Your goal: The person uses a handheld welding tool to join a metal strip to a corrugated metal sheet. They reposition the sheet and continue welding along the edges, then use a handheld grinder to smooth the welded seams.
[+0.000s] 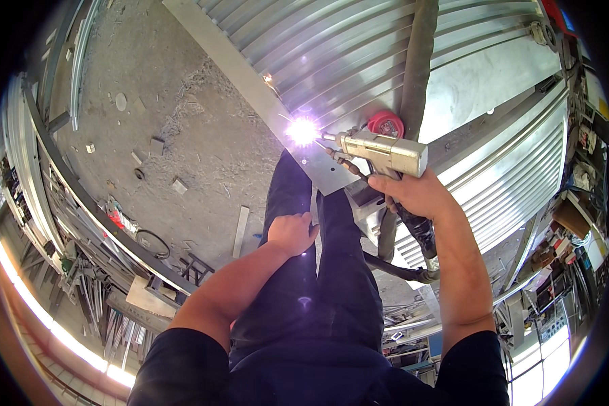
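My right hand [416, 195] grips the handle of a beige handheld welding gun [382, 152], its nozzle pointing left. At the nozzle tip a bright white-violet arc [302, 130] burns on the edge of a grey metal frame [230, 64] holding several parallel slats [331, 47]. My left hand [291, 232] rests closed as a fist on my left thigh, holding nothing. A thick sleeved hose [418, 61] runs from above down past the gun to a black cable below my right wrist.
A red round object [386, 124] lies behind the gun. Concrete floor [162, 122] with scraps and small blocks spreads left. Metal bars and profiles [54, 196] are stacked along the left. A second slatted panel [514, 183] lies at right, with cluttered shelves [582, 223] beyond.
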`<state>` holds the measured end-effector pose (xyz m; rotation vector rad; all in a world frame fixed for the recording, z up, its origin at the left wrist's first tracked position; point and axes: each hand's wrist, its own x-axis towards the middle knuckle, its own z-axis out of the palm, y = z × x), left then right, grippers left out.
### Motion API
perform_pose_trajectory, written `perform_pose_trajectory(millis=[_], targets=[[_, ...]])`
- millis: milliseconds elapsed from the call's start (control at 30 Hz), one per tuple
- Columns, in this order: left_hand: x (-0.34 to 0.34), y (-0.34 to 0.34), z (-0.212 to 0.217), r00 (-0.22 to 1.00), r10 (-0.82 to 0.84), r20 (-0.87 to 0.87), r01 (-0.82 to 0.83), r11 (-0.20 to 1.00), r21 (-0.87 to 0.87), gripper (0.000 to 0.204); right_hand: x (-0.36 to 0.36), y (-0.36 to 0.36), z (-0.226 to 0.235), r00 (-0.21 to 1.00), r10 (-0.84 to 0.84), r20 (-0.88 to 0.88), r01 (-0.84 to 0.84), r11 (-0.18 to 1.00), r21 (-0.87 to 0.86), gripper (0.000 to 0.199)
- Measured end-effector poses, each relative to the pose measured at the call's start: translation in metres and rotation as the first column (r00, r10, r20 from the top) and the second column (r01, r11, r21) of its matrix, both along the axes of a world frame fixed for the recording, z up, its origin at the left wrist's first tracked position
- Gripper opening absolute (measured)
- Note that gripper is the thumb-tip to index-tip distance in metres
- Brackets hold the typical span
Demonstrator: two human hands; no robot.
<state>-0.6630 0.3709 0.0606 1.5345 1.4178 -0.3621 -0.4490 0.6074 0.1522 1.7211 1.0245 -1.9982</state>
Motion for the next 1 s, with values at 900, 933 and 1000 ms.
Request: perform_pose_trajectory(millis=[900,933,1000], targets=[[-0.061,0.077,0.056,0.929,-0.363,0.069,0.364,0.931,0.002,0.041,0.018,-0.186,0.166,0.683,-0.711,0.170,0.620,0.686,0.380,0.023],[-0.059,0.084,0.074,0.921,-0.373,0.109,0.377,0.926,-0.021,0.044,0.013,-0.195,0.173,0.649,-0.746,0.150,0.656,0.648,0.388,0.022],[-0.043,0.101,0.125,0.876,-0.423,0.230,0.435,0.900,-0.003,0.052,0.011,-0.216,0.184,0.634,-0.766,0.102,0.696,0.623,0.357,0.024]])
